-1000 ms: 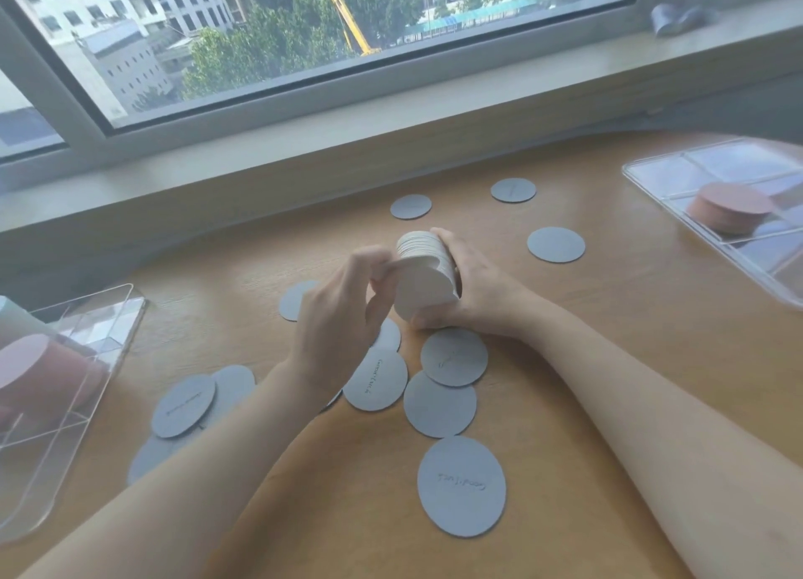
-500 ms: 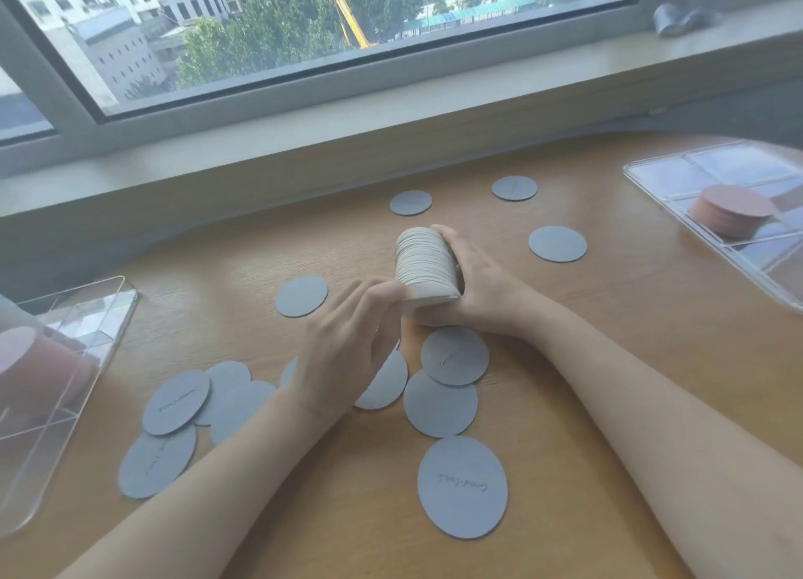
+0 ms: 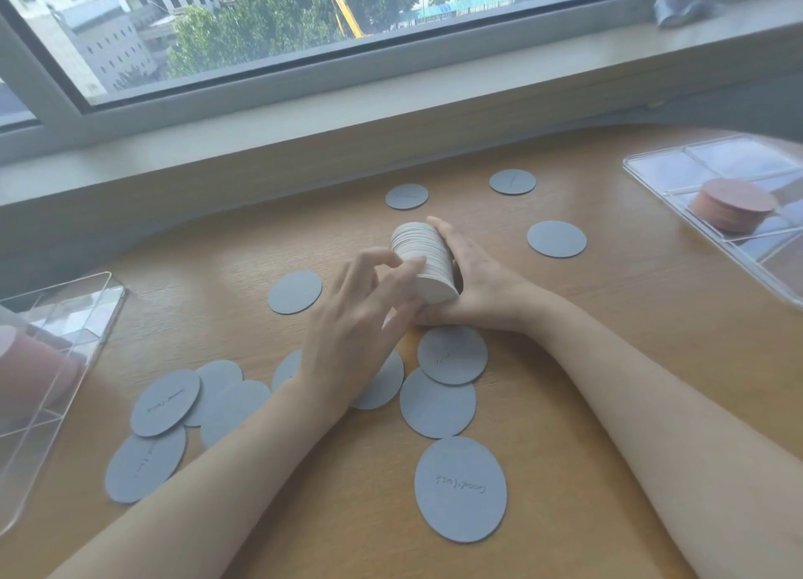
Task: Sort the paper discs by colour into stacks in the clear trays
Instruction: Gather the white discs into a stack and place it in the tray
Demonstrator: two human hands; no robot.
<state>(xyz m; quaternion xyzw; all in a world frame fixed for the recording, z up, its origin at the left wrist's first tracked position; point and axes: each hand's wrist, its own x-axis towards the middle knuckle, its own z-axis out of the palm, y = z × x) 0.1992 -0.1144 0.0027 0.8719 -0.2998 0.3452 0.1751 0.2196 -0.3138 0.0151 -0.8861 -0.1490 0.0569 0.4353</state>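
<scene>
A wooden table [image 3: 608, 339] beneath a window. At the far left edge, a clear tray [image 3: 56, 344] holds a blurred pinkish stack [image 3: 30, 370]. Beside it, several grey paper discs [image 3: 165, 402] lie overlapping on the table — more are scattered toward the middle and the window side. Near the centre, the left hand [image 3: 356, 317] reaches forward, its fingers loosely bent, fingertips touching the near face of a stack of cream discs [image 3: 423, 261] held on edge. The right hand [image 3: 478, 278] cups that stack from the far side, fingers curled round it, just above the table. A large grey disc with faint writing [image 3: 460, 489] lies nearest the viewer. At the far right, a second clear tray [image 3: 660, 165] holds a neat stack of reddish-brown discs [image 3: 734, 204] in one compartment.
</scene>
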